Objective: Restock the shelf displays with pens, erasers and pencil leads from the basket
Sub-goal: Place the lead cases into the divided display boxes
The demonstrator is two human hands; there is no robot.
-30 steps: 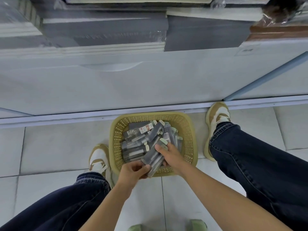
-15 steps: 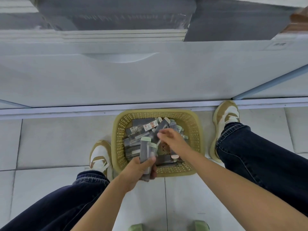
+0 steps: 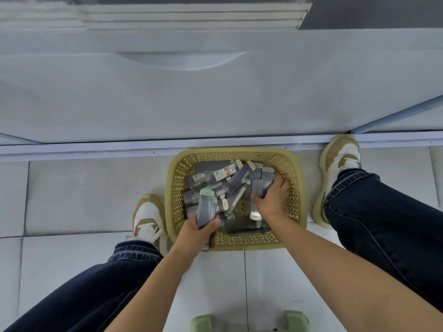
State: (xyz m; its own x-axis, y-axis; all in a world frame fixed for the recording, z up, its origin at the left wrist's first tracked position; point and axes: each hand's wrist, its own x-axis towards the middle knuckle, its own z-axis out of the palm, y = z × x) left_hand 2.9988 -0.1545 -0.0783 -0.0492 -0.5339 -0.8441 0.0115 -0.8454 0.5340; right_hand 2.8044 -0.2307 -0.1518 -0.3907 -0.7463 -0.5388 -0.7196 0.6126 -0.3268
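Observation:
A yellow lattice basket (image 3: 175,188) stands on the tiled floor between my feet, against the base of the shelf unit. It holds several grey pencil-lead cases (image 3: 225,174) with pale caps, lying loose in a heap. My left hand (image 3: 199,232) grips a small bundle of these cases (image 3: 206,209) upright over the basket's near left side. My right hand (image 3: 272,200) reaches into the basket's right half, its fingers curled round a few more lead cases (image 3: 262,183).
The white shelf unit's lower front (image 3: 215,92) rises right behind the basket, with a plinth rail (image 3: 96,149) along the floor. My shoes (image 3: 148,216) flank the basket. A pale green stool edge (image 3: 249,322) shows at the bottom.
My right hand moved from the basket's middle to its right side and took hold of more cases. My left hand keeps its bundle, held slightly higher.

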